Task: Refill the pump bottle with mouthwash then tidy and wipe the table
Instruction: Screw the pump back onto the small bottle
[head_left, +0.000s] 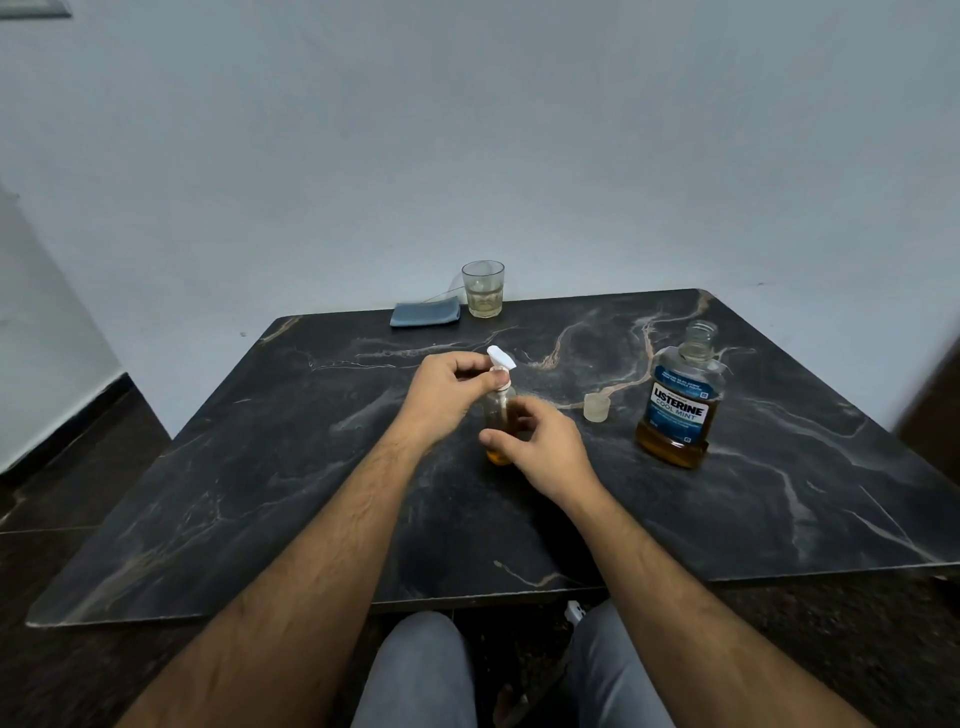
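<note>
mid-table, our right hand (540, 447) wraps the pump bottle (500, 415) while our left hand (447, 391) pinches its white pump (501, 359) collar. we judge we're screwing it on: keep the bottle upright, turn gently. the mouthwash bottle (680, 405) stands open, its cap (596, 406) beside it.

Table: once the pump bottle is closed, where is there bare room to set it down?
The table's left half is bare, from the folded cloth forward to the near edge. The near right corner, in front of the mouthwash bottle, is free too. It is crowded between the pump bottle and the mouthwash bottle, where the cap sits.
</note>
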